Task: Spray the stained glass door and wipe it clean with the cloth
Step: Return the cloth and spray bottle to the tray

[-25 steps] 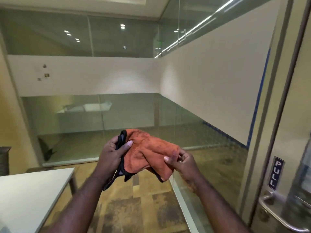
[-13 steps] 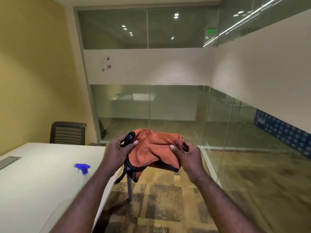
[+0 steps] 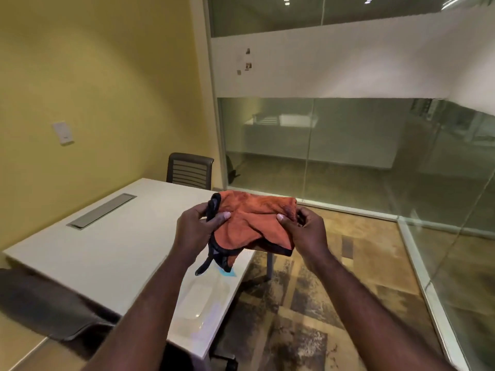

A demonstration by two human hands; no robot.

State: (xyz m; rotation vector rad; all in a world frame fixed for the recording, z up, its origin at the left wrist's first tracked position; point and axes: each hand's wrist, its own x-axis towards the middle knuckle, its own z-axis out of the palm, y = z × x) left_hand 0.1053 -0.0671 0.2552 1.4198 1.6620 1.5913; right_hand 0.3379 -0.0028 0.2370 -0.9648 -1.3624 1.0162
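Note:
An orange cloth [image 3: 251, 223] with a dark trim is bunched between both hands, held over the near corner of the white table [image 3: 112, 245]. My left hand [image 3: 197, 231] grips its left side, thumb on top. My right hand [image 3: 302, 231] pinches its right edge. A clear spray bottle [image 3: 199, 301] lies on the table below the cloth; its blue head [image 3: 227, 273] peeks out under the cloth's hanging corner. The glass door is out of view; only glass partition walls [image 3: 348, 145] show at the right.
A dark chair [image 3: 190, 170] stands at the table's far end, another chair back [image 3: 45, 298] at the near left. A metal cable hatch [image 3: 103, 210] is set in the tabletop. Yellow wall on the left, patterned carpet [image 3: 321, 303] on the right.
The view has swung left, away from the door with its PULL sign, to the table. Both hands still hold the cloth in front of me; the spray bottle now lies beneath it.

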